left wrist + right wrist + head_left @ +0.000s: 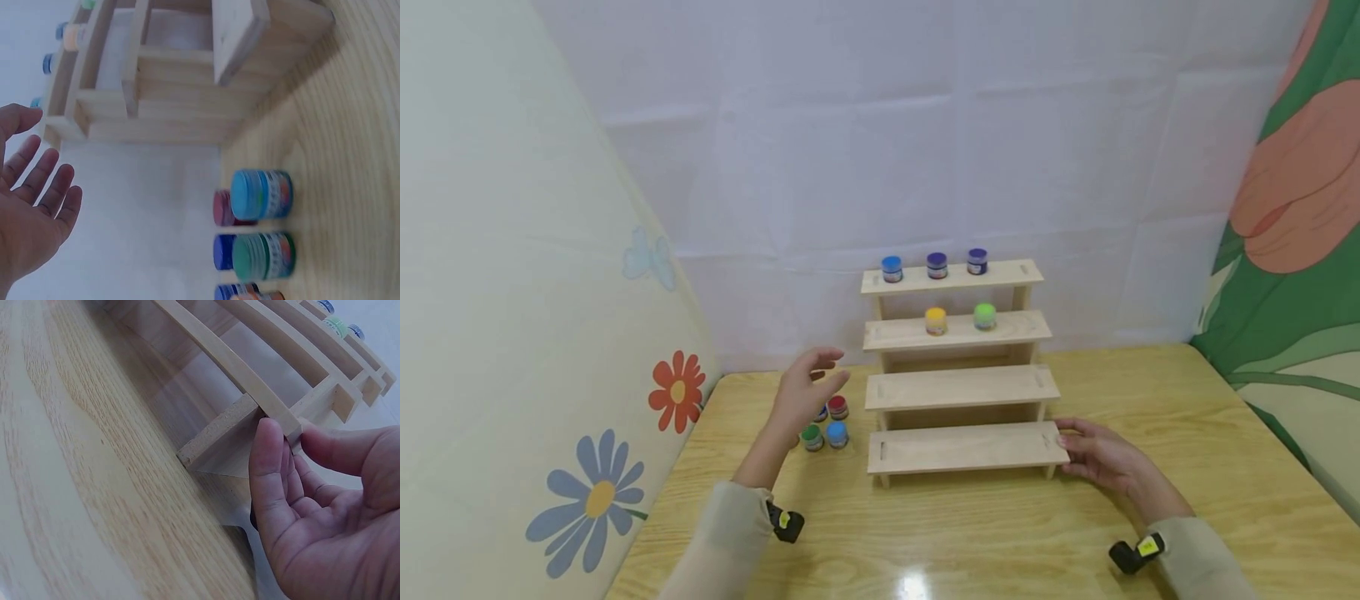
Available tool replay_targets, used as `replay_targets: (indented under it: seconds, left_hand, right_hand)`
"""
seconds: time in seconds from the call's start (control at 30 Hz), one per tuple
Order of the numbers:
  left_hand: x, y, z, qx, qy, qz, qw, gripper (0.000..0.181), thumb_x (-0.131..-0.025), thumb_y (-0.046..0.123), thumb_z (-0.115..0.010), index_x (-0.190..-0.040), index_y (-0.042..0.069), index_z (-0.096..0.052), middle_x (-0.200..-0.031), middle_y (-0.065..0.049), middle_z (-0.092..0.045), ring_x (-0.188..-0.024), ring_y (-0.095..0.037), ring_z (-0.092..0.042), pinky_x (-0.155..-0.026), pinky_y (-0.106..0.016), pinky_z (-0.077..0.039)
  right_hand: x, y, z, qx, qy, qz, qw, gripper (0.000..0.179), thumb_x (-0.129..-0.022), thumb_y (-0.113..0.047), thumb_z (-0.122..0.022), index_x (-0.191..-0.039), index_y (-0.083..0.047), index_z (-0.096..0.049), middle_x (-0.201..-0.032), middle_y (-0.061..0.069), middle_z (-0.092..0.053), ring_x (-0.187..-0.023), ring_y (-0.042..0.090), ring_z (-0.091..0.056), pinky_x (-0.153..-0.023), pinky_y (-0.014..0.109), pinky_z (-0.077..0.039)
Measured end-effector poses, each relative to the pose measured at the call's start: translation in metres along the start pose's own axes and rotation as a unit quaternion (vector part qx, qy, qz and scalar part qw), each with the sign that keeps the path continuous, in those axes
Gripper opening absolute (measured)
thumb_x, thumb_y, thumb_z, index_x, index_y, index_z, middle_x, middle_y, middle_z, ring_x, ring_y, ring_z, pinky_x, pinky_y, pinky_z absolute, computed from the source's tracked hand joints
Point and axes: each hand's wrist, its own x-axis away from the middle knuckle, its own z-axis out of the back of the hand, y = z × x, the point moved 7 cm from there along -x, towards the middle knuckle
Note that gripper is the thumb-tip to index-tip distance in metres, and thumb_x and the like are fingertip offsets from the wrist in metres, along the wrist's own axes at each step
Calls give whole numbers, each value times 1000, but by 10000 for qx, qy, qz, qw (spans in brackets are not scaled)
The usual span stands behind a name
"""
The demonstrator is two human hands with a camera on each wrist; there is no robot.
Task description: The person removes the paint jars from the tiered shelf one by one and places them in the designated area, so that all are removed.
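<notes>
A four-step wooden rack (966,450) stands on the table. My right hand (1101,457) pinches the right end of its lowest shelf, thumb on top and fingers beneath, as the right wrist view (331,500) shows. My left hand (805,392) hovers left of the rack with nothing in it, fingers loosely bent. Below and beside it stand small paint jars: a light blue jar (262,194), a green jar (264,256) and a red jar (837,407). Dark blue and orange jars there are partly hidden. On the second shelf from the top sit a yellow jar (936,322) and a light green jar (985,317).
On the top shelf stand a blue jar (892,269) and two purple-blue jars (937,266). A white cloth (850,167) hangs behind the wooden table (970,533). Flower-printed panels (602,500) flank it on both sides.
</notes>
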Motion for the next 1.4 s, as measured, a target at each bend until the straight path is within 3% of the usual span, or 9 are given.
replay_targets:
  seconds: [0.27, 0.6, 0.8, 1.03, 1.4]
  left_hand:
    - [-11, 32, -16, 175, -120, -414, 9989, 40, -95, 12, -71, -131, 0, -60, -133, -20, -61, -124, -36, -57, -110, -54, -44]
    - [-25, 56, -40, 438, -143, -630, 9969, 43, -93, 11, -73, -133, 1, -60, -136, -19, -59, -127, -38, -56, -109, -52, -46]
    - [-38, 63, -55, 483, -166, -510, 9974, 44, -92, 13, -74, -132, 3, -61, -136, -17, -60, -126, -35, -57, -109, -46, -47]
    - [-51, 69, -73, 511, -309, -432, 9973, 49, -91, 13, -75, -135, 3, -59, -138, -18, -60, -128, -37, -57, -108, -48, -48]
    - [-70, 71, -92, 516, -515, 95, 9973, 58, -92, 20, -75, -145, 11, -53, -145, -15, -56, -129, -37, -57, -102, -45, -53]
  right_hand:
    - [1, -1, 0, 47, 83, -47, 9999, 23, -104, -9, -54, -123, -21, -57, -103, 2, -70, -89, 13, -67, -74, 24, -59]
    - [0, 0, 2, 56, 126, -78, 9999, 24, -104, -10, -55, -126, -19, -56, -104, 2, -69, -89, 13, -67, -74, 24, -59]
    - [1, -1, 0, -9, 117, -78, 9999, 23, -104, -9, -54, -125, -19, -56, -103, 3, -70, -89, 13, -68, -74, 24, -59]
    - [2, -1, -4, -23, 37, -55, 10000, 22, -104, -8, -53, -121, -21, -59, -101, 3, -70, -88, 12, -68, -73, 24, -59]
    - [2, -1, -3, -36, 49, -81, 9999, 23, -104, -8, -53, -121, -22, -60, -102, 3, -70, -88, 12, -68, -74, 24, -59]
